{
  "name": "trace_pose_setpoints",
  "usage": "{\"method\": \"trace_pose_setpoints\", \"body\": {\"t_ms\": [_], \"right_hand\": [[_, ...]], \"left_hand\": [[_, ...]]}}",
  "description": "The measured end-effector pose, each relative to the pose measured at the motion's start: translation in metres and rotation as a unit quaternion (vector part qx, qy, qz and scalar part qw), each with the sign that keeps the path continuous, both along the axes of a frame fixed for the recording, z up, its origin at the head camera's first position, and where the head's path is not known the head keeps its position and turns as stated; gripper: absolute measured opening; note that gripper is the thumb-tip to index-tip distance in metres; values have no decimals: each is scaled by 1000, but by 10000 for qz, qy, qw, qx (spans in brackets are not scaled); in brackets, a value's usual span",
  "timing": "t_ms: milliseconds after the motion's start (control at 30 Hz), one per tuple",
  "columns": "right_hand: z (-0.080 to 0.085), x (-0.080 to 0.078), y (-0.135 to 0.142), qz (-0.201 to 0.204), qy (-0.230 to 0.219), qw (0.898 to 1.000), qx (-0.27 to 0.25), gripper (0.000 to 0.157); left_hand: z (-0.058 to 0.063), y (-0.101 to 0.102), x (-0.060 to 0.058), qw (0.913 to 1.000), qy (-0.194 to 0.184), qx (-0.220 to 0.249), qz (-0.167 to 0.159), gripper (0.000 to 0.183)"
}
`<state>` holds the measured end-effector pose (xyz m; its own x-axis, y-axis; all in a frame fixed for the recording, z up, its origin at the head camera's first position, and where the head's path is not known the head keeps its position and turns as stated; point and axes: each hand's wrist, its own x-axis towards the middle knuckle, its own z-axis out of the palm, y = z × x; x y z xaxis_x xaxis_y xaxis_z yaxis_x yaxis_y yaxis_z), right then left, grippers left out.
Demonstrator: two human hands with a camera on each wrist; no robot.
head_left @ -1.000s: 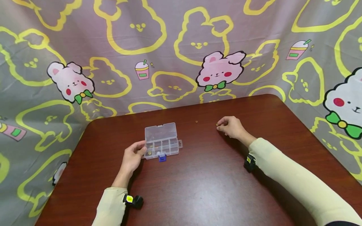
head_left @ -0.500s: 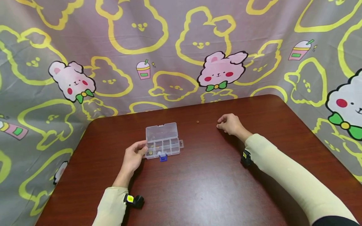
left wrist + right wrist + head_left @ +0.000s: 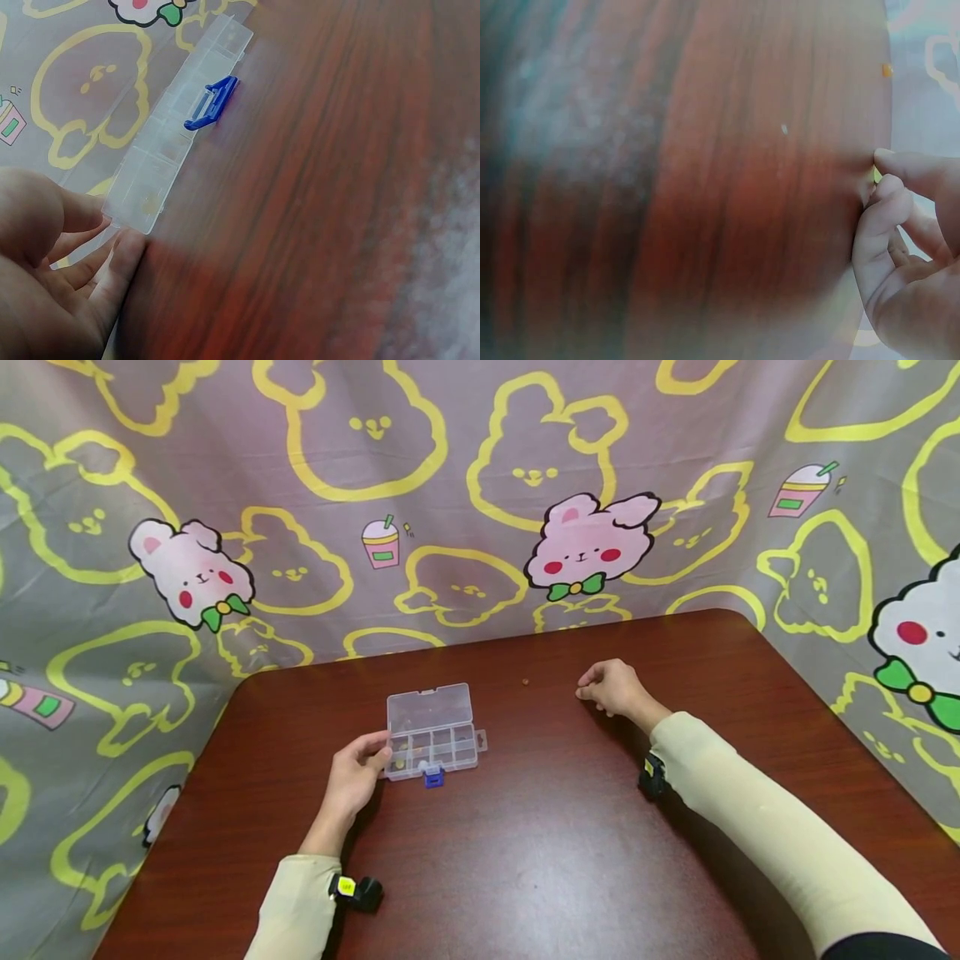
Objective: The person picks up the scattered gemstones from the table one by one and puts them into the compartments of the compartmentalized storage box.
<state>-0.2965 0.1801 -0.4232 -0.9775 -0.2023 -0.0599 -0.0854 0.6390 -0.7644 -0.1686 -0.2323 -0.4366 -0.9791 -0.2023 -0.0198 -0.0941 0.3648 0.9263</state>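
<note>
A clear plastic compartment box (image 3: 432, 743) sits on the table with its lid (image 3: 430, 708) raised and a blue latch (image 3: 213, 103) at its front. My left hand (image 3: 354, 772) grips the box's left end between thumb and fingers. Small yellowish bits (image 3: 400, 763) lie in its left compartments. Well to the right, my right hand (image 3: 613, 687) is low over the table, thumb and forefinger together. In the right wrist view a tiny yellow-green piece (image 3: 877, 175) shows between those fingertips, mostly hidden. A small orange piece (image 3: 525, 682) lies on the table between box and right hand.
The brown wooden table (image 3: 540, 827) has a glossy surface. A patterned curtain (image 3: 465, 468) hangs behind its far edge and along both sides. A hanging tab (image 3: 482, 741) sticks out from the box's right end.
My right hand has risen slightly in the head view, and its forearm has swung a little to the left. The left hand stays on the box.
</note>
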Motion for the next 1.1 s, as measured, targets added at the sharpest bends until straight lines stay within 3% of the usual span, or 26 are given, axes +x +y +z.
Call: {"method": "trace_pose_setpoints", "body": {"t_ms": [1100], "right_hand": [[4, 0, 4, 234, -79, 9993, 265, 12]], "left_hand": [[-1, 0, 0, 10000, 12, 78, 1, 32]]}}
